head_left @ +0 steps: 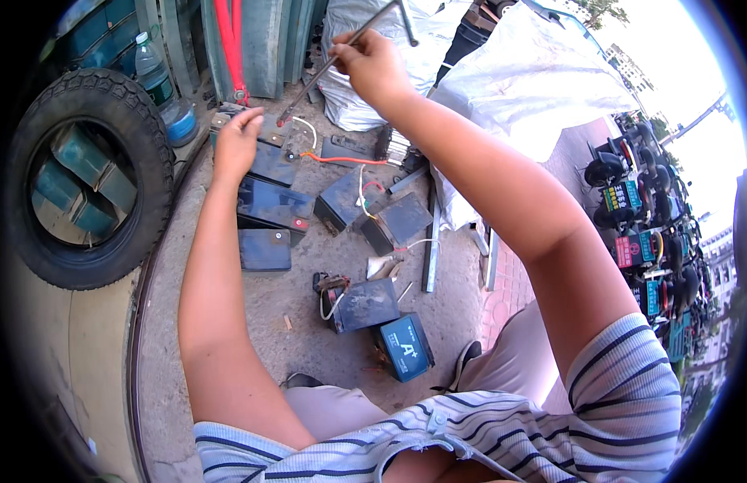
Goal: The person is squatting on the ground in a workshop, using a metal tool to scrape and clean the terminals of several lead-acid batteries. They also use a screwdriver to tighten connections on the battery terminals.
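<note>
My right hand (pixel 373 68) grips a long, L-shaped metal wrench (pixel 315 80) near its bent upper end. The rod slants down to the left, and its tip is close to the top of a dark, dusty battery (pixel 273 129) at the back. My left hand (pixel 236 146) is at the left side of this battery, fingers bent over its edge; what lies under them is hidden. A white wire (pixel 307 125) and an orange wire (pixel 341 158) run near the wrench tip. More dark batteries (pixel 273 201) stand in a row just nearer.
Other batteries with loose wires (pixel 397 219) lie mid-ground, and a blue-topped battery (pixel 405 348) is by my feet. A tire (pixel 91 278) leans at left beside a plastic bottle (pixel 152 72). Red-handled tool (pixel 232 48), metal bars (pixel 431 249), white sheeting (pixel 518 76) and parked scooters (pixel 631 201) surround.
</note>
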Demonstrator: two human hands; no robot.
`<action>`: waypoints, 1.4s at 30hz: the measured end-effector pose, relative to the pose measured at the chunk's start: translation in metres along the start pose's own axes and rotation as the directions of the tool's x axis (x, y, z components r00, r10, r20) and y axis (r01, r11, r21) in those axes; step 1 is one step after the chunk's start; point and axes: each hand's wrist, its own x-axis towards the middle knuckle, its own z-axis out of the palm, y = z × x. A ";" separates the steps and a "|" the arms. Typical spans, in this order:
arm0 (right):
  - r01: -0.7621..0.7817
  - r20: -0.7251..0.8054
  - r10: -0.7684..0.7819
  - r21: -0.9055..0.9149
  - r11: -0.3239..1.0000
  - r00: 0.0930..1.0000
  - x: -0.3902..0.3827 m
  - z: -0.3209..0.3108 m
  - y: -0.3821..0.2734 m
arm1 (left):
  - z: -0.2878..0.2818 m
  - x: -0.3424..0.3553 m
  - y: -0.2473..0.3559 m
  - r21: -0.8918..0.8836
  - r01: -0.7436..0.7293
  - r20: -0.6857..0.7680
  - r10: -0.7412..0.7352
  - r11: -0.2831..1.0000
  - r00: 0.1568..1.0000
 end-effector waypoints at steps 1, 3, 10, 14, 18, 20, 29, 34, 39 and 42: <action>-0.010 -0.007 0.011 0.038 0.999 1.000 0.000 -0.005 0.001 | 0.005 -0.005 -0.001 -0.021 -0.065 0.040 0.066 0.998 0.997; -0.049 -0.003 0.050 0.158 0.986 0.999 -0.002 -0.014 0.002 | 0.015 -0.013 0.000 -0.081 -0.156 0.111 0.164 0.984 0.980; 0.064 -0.051 -0.059 0.102 0.993 0.997 -0.006 -0.043 -0.014 | 0.032 -0.006 -0.008 0.370 -0.237 0.103 0.214 0.898 0.971; 0.118 -0.184 -0.076 0.230 0.966 0.980 0.006 -0.053 -0.020 | 0.032 -0.010 -0.016 0.050 -0.013 0.196 0.003 0.999 0.981; 0.078 -0.130 -0.071 0.051 0.996 0.989 0.000 -0.048 -0.008 | 0.037 -0.008 -0.014 -0.505 0.071 0.193 0.033 0.860 0.981; 0.035 -0.060 -0.034 0.003 0.999 0.998 -0.010 -0.042 0.001 | 0.035 -0.004 -0.015 -0.262 0.057 0.162 -0.015 0.963 0.987; 0.052 0.004 -0.052 -0.056 0.997 0.999 -0.033 -0.018 0.017 | 0.021 -0.019 -0.037 0.420 -0.218 0.262 0.113 0.881 0.958; 0.040 0.015 -0.039 -0.093 0.995 0.999 -0.032 -0.010 0.025 | 0.033 -0.033 -0.027 0.634 -0.268 0.288 0.100 0.725 0.952; 0.079 0.002 -0.079 -0.103 0.991 0.997 -0.031 -0.003 0.034 | 0.047 -0.042 -0.022 0.734 -0.222 0.185 0.126 0.642 0.975; 0.095 0.009 -0.095 -0.132 0.987 0.995 -0.031 -0.003 0.036 | 0.052 -0.041 -0.018 0.755 -0.141 0.112 0.085 0.640 0.990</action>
